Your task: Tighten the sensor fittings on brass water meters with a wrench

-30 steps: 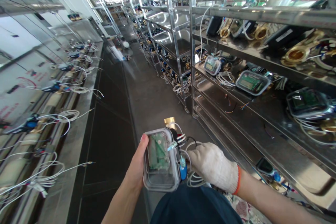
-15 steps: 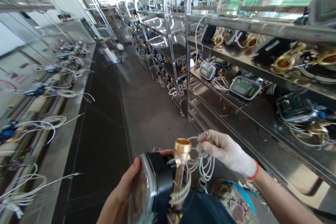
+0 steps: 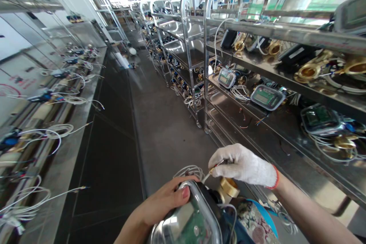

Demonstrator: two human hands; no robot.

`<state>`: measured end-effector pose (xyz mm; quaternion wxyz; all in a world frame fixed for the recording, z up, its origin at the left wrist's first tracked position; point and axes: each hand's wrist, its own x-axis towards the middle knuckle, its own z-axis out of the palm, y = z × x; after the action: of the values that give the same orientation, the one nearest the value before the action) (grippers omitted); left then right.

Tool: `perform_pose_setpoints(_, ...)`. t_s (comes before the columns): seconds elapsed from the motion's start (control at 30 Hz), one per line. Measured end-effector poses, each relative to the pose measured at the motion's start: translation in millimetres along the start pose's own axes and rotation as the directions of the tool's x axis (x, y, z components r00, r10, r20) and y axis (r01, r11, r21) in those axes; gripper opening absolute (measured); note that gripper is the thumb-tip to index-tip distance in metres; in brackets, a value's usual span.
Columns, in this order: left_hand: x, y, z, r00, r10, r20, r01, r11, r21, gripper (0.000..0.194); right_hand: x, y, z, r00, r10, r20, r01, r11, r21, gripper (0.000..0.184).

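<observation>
My bare left hand (image 3: 168, 200) is wrapped over the near edge of a meter (image 3: 190, 219) with a clear domed cover, a green circuit board inside and a dark back. A threaded brass pipe end (image 3: 229, 188) sticks out behind its right side. In a white glove with an orange-red cuff, my right hand (image 3: 244, 166) pinches the end of a pale cable (image 3: 206, 177), just above the meter; a bit of red shows at the fingertips. The loops of that cable (image 3: 189, 170) lie beyond my left fingers. The meter's lower part is cut off by the frame.
On the right, a metal rack (image 3: 259, 120) bears several meters (image 3: 267, 97) with brass bodies and coiled cables. More racks (image 3: 188, 61) line the aisle floor (image 3: 162, 122). Along the left runs a bench (image 3: 73, 141) with meters and loose cables (image 3: 60, 131). A patterned, blue-rimmed seat (image 3: 261, 217) is below.
The meter has turned so its clear cover faces up towards me, and its brass end has swung right and down. My right hand has shifted slightly left, still pinching the cable.
</observation>
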<state>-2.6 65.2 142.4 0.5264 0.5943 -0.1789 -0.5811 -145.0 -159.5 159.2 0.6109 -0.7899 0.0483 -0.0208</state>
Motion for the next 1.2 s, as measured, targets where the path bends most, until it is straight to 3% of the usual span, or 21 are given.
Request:
perform_pose_setpoints(0.13, -3.7, -2.9, -0.7, 0.999, 0.013, 0.038, -0.016, 0.994, 0.106, 0.059, 0.2, -3.3, -5.3, 0.992, -0.120, 0.032, 0.123, 0.976, -0.177, 0.018)
perform_pose_setpoints(0.27, -7.0, -0.4, -2.6, 0.999, 0.037, 0.020, -0.040, 0.981, 0.190, 0.060, -1.8, -3.5, -6.0, 0.985, -0.166, 0.049, 0.173, 0.940, -0.293, 0.015)
perform_pose_setpoints(0.47, -2.0, -8.6, -12.9, 0.989, 0.046, 0.138, -0.079, 0.967, 0.244, 0.063, -3.0, -4.2, -11.1, 0.972, -0.218, 0.087, 0.235, 0.909, -0.346, 0.015)
perform_pose_setpoints(0.57, -0.4, -13.2, -14.0, 0.991, 0.022, 0.133, -0.054, 0.968, 0.244, 0.068, -3.3, -2.8, -10.5, 0.976, -0.203, 0.071, 0.216, 0.916, -0.339, 0.012)
perform_pose_setpoints(0.63, -1.7, -12.1, -9.5, 0.997, 0.005, 0.083, -0.025, 0.971, 0.236, 0.071, -3.0, -1.1, -7.9, 0.990, -0.142, 0.018, 0.142, 0.958, -0.247, 0.015)
perform_pose_setpoints(0.7, -4.0, -7.6, -1.8, 1.000, 0.009, 0.015, -0.012, 0.984, 0.178, 0.069, -1.9, 0.4, -4.7, 0.999, -0.043, -0.013, 0.042, 0.998, -0.039, 0.025)
perform_pose_setpoints(0.77, -6.0, -0.9, 6.6, 0.998, 0.032, -0.049, -0.026, 0.993, 0.116, 0.066, -0.2, 1.1, -2.2, 0.997, 0.047, 0.068, -0.058, 0.984, 0.169, 0.037)
perform_pose_setpoints(0.87, -6.1, 9.4, 16.0, 0.994, 0.031, -0.103, -0.019, 0.993, 0.119, 0.067, 3.2, 0.0, 1.3, 0.965, 0.103, 0.241, -0.174, 0.939, 0.295, 0.045)
perform_pose_setpoints(0.97, -3.0, 15.7, 20.7, 1.000, -0.018, -0.008, 0.019, 0.986, 0.168, 0.064, 7.7, -1.9, 7.2, 0.947, 0.152, 0.282, -0.249, 0.904, 0.348, 0.044)
perform_pose_setpoints(1.03, -0.7, 15.8, 22.4, 1.000, -0.024, -0.006, 0.024, 0.988, 0.155, 0.060, 11.7, -0.1, 11.3, 0.955, 0.161, 0.251, -0.245, 0.904, 0.350, 0.041)
perform_pose_setpoints(1.1, 0.7, 13.1, 23.3, 0.996, 0.009, -0.093, 0.002, 0.993, 0.115, 0.057, 16.4, 7.2, 13.0, 0.975, 0.133, 0.176, -0.193, 0.902, 0.387, 0.037)
perform_pose_setpoints(1.2, 1.1, 8.8, 22.4, 0.983, 0.061, -0.172, -0.067, 0.997, -0.029, 0.051, 20.8, 26.9, 8.7, 0.984, 0.110, -0.140, -0.017, 0.841, 0.541, 0.036)
